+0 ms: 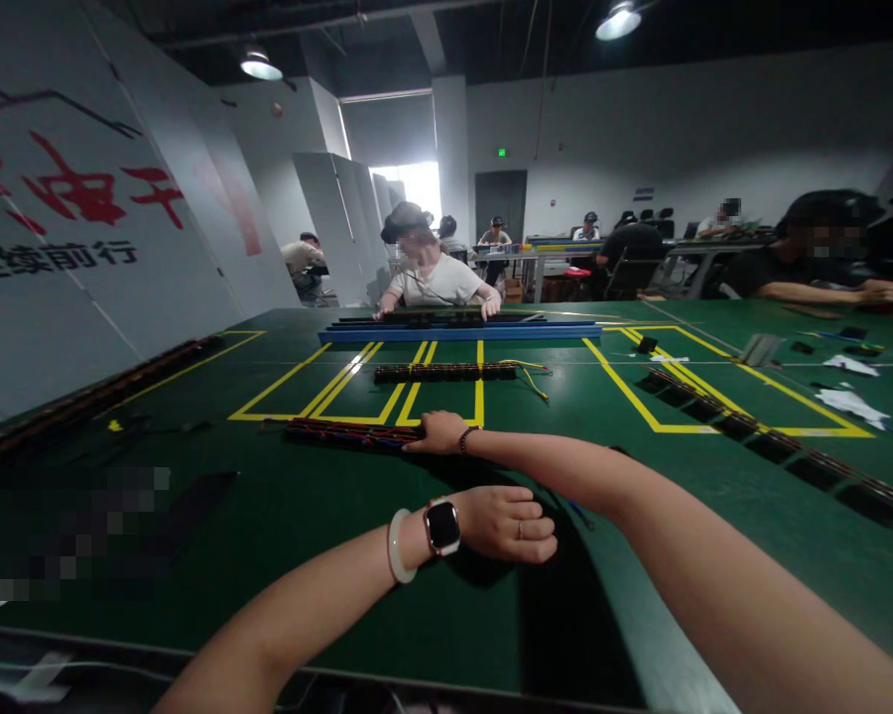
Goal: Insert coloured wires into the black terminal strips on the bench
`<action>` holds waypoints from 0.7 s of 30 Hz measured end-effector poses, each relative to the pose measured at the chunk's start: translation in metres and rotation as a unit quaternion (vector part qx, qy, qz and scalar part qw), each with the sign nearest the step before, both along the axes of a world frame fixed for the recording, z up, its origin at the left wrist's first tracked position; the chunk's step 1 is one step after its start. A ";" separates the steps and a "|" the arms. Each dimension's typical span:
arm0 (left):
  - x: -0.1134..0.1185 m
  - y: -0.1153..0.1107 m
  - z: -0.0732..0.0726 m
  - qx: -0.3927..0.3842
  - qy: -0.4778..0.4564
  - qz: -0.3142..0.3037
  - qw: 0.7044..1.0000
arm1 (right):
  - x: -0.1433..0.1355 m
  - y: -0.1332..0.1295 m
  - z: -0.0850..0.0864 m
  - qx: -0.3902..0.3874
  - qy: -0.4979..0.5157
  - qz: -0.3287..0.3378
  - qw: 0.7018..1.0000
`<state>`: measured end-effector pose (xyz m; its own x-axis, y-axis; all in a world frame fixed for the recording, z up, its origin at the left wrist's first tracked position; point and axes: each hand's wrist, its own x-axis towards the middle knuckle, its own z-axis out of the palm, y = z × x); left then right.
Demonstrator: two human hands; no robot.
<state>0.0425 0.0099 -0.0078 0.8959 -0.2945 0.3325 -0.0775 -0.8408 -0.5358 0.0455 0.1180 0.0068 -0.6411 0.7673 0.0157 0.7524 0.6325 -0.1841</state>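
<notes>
My right hand (445, 432) reaches across my left arm and rests on a long dark strip with red and blue wires (349, 434), fingers closed on its right end. Closer to me, my left hand (507, 524), with a watch on the wrist, is held palm down above the green table, fingers curled. Its palm side is hidden, so anything inside cannot be seen. Just right of it, thin wire ends (580, 513) lie on the table. Beyond both hands sits a black segmented strip (445, 373) with yellow wires at its right end.
Across the green table (566, 397), marked with yellow tape, a person (436, 268) handles dark strips over a blue rail (461, 331). A row of black segments (751, 431) runs along the right. Another long strip (96, 397) lies at left. White scraps (852, 405) lie far right.
</notes>
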 end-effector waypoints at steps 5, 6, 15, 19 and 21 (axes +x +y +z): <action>-0.009 0.002 -0.010 -0.012 -0.009 0.037 0.999 | -0.027 -0.004 -0.004 0.042 0.008 0.017 0.999; -0.010 0.003 -0.011 -0.014 -0.008 0.046 0.999 | -0.033 -0.006 -0.004 0.048 0.007 0.020 0.999; -0.012 -0.004 -0.004 -0.044 -0.011 0.097 0.994 | -0.042 -0.012 0.031 0.052 -0.074 0.117 0.989; -0.014 -0.004 -0.006 -0.117 -0.016 0.147 0.982 | -0.004 -0.018 0.063 0.020 -0.135 0.156 0.978; -0.014 -0.004 -0.010 -0.168 -0.018 0.178 0.969 | 0.023 -0.022 0.075 -0.008 -0.165 0.149 0.975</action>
